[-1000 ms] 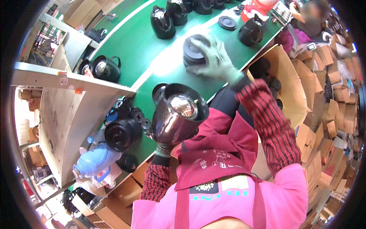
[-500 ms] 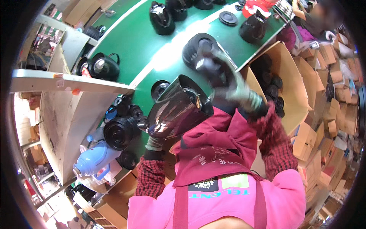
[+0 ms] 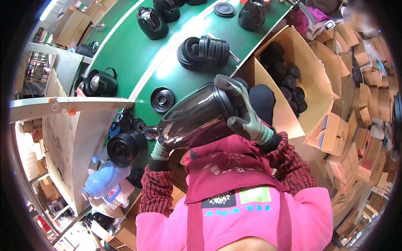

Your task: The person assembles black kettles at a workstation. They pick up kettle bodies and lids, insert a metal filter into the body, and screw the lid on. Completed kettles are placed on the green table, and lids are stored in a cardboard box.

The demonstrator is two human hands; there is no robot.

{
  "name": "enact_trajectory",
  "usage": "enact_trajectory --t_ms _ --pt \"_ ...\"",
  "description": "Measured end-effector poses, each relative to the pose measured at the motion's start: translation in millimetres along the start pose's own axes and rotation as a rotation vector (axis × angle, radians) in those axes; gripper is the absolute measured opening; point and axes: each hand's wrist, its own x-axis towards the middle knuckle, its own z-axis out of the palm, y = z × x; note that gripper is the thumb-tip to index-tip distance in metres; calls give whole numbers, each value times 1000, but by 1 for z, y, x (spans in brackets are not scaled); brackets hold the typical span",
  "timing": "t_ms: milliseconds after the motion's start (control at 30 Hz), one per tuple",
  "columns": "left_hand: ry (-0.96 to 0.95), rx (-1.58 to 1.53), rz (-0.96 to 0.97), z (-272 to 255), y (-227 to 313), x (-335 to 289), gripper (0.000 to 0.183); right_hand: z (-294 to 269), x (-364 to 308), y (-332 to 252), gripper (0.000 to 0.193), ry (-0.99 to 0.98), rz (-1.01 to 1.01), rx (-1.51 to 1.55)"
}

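A glossy black jug body [image 3: 190, 115] lies on its side in front of me, its narrow spout end at the left. My left hand [image 3: 160, 152], gloved, holds it from beneath near that end; the fingers are hidden behind the jug. My gloved right hand [image 3: 247, 111] spreads its bent fingers over a black round base [image 3: 224, 100] and grips it against the jug's wide right end. Whether base and body are fastened cannot be seen. Beyond the jug, a round black part [image 3: 162, 99] rests on the green table [image 3: 138, 62].
Ribbed black bases [image 3: 215, 51] stand and lie on the table beyond my hands. Black jugs [image 3: 152, 23] line its far part. At right is an open carton [image 3: 322, 79] of black parts. A blue jug [image 3: 102, 182] and stacked black rings [image 3: 123, 146] sit at left, beside a metal-edged partition [image 3: 71, 104].
My right hand has come back from the stacked bases with a black base, now against the jug's wide end. The jug's open end has turned rightward, and the whole view has shifted.
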Motion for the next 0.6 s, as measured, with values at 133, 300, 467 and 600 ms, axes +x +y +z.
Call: enact_trajectory --t_ms 133,300,467,600 --pt "-30 36 -34 -9 3 -12 55 3 -3 11 59 133 257 543" --pt "-46 11 -133 -16 14 -23 54 -42 11 86 56 319 155 393" --pt "-14 -15 -239 -2 40 -38 53 -100 39 213 106 362 630 -756" --pt "15 1 -281 3 45 -43 53 -62 50 194 110 96 644 -1082"
